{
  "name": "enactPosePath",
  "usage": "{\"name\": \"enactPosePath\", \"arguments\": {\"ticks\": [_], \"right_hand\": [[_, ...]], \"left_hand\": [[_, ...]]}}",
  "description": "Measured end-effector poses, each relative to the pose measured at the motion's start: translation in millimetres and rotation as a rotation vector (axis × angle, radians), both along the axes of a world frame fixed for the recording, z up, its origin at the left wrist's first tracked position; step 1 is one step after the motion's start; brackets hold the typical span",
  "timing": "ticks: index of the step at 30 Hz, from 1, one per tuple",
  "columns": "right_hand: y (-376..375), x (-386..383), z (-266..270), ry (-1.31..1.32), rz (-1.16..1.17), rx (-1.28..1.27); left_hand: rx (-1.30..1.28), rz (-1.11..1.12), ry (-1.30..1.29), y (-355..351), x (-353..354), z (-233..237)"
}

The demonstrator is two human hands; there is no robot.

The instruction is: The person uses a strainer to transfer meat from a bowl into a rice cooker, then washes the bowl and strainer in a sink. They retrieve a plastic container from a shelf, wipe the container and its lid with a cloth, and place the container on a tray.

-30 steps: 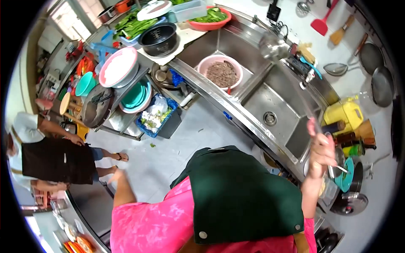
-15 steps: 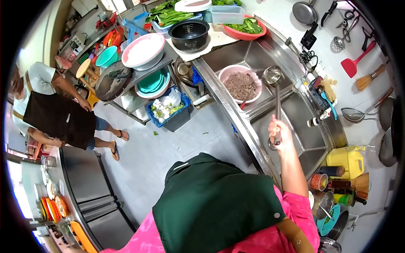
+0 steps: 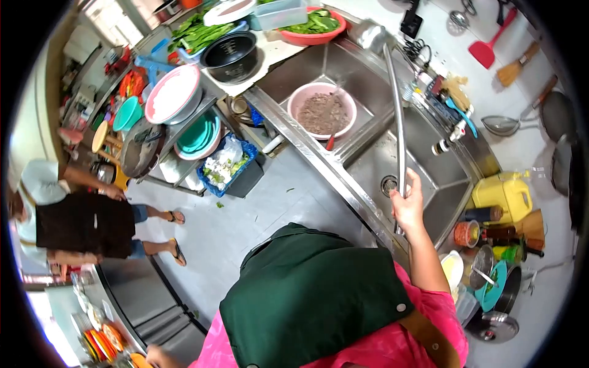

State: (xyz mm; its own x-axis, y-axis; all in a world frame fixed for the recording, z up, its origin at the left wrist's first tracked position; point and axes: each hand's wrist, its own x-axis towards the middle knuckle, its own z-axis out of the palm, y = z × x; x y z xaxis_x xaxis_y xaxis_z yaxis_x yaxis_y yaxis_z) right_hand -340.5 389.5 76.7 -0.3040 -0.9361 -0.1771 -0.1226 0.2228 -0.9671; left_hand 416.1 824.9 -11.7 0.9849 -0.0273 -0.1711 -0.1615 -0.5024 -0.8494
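Observation:
My right hand (image 3: 408,205) is wrapped around the long metal handle of a ladle (image 3: 395,110), over the right-hand sink basin. The ladle's bowl is raised at the far end, near the wall side of the sink. In the left-hand basin sits a pink bowl (image 3: 293,118) of small brownish-grey pieces (image 3: 319,113), possibly meat, with a red-handled utensil (image 3: 330,142) leaning in it. At the bottom left edge, part of my left hand (image 3: 161,356) shows near an orange object; its fingers are too cut off and blurred to read.
The double sink (image 3: 307,165) has a metal rim. Leafy greens (image 3: 196,34), a black pot (image 3: 230,58) and a red bowl of greens (image 3: 313,27) stand beyond it. A bin (image 3: 230,165) is on the floor. Another person (image 3: 86,224) stands at left. Utensils hang on the wall.
The ladle's bowl has gone from beside the pink bowl up and away toward the wall side, with my right hand still on the handle. My left hand has come further into view. The view has shifted.

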Motion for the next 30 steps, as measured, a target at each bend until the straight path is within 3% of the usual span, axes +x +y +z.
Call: {"name": "enactPosePath", "arguments": {"ticks": [1,2,3,4,5,7,8,10,12,13,14,16,18,21,24,25,26,27,28,30], "right_hand": [[11,-1,7,0.011,-0.037,-0.094],[21,-2,13,0.028,-0.079,-0.189],[32,-7,18,0.037,-0.143,-0.276],[43,-13,23,0.039,-0.232,-0.333],[55,-23,26,0.062,-0.3,-0.435],[85,-39,34,0.079,-0.486,-0.622],[103,-49,33,0.147,-0.623,-0.613],[147,-81,23,0.289,-0.851,-0.557],[204,-101,15,0.317,-1.079,-0.493],[226,-106,14,0.332,-1.134,-0.509],[245,-111,12,0.333,-1.171,-0.521],[273,-132,13,0.301,-1.316,-0.505],[297,-165,11,0.452,-1.414,-0.311],[336,-242,28,0.186,-1.464,-0.189],[377,-354,22,0.009,-1.545,-0.112],[394,-399,10,-0.048,-1.553,-0.099],[414,-450,-15,-0.144,-1.601,-0.067],[429,-488,-27,-0.142,-1.579,0.127],[436,-513,-30,-0.208,-1.685,0.107],[472,-579,-75,-0.329,-1.609,0.192]], "left_hand": [[-0.03,-0.099,0.076,-36,-9,-10],[-0.54,-0.133,0.17,-87,-38,-50],[-1.355,-0.035,0.406,-151,-82,-77],[-1.809,0.045,0.654,-216,-127,-104],[-1.625,-0.004,0.953,-282,-192,-75],[-1.434,-0.41,1.389,-365,-255,-67],[-1.375,-0.47,1.492,-396,-265,-59],[-1.176,-1.035,1.552,-461,-292,-48],[-1.368,-0.869,1.642,-515,-282,-94],[-1.453,-0.739,1.59,-533,-290,-100],[-1.522,-0.579,1.641,-536,-318,-77],[-1.441,-0.602,1.686,-547,-337,-81],[-1.309,-0.538,1.737,-539,-366,-86],[-1.262,-0.799,1.781,-504,-407,-118],[-1.114,-0.509,1.922,-467,-439,-147],[-1.117,-0.506,1.909,-458,-444,-150],[-0.873,-0.856,1.838,-449,-451,-153],[-0.611,-1.176,1.725,-441,-456,-155],[-0.613,-1.169,1.713,-437,-451,-157],[-0.617,-1.09,1.688,-427,-446,-162]]}}
